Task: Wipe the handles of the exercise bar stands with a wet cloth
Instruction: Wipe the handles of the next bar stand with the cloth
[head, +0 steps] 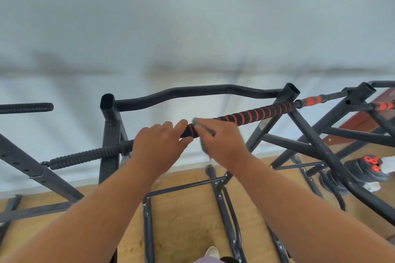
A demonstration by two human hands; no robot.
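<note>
Your left hand grips the near end of the black handle with orange spiral stripes, fingers curled over the top and thumb underneath. Your right hand is just beside it on the same handle, curled round a grey cloth that it presses against the grip; only scraps of the cloth show at the fingertips and below the palm. The two hands almost touch, with a short piece of the striped grip showing between them.

The handle runs up and to the right from your hands to the stand's right upright post, which has an open tube top. Behind the handle, a wavy black crossbar joins that post to the left upright post. Left of your left hand, a ribbed black grip sticks out from the left post, lower than the striped handle.

Right of the striped handle stands a second frame with its own orange-striped grips. Below that frame, black weight plates with orange centres lie on the wooden floor. The pale wall rises behind the crossbar.
</note>
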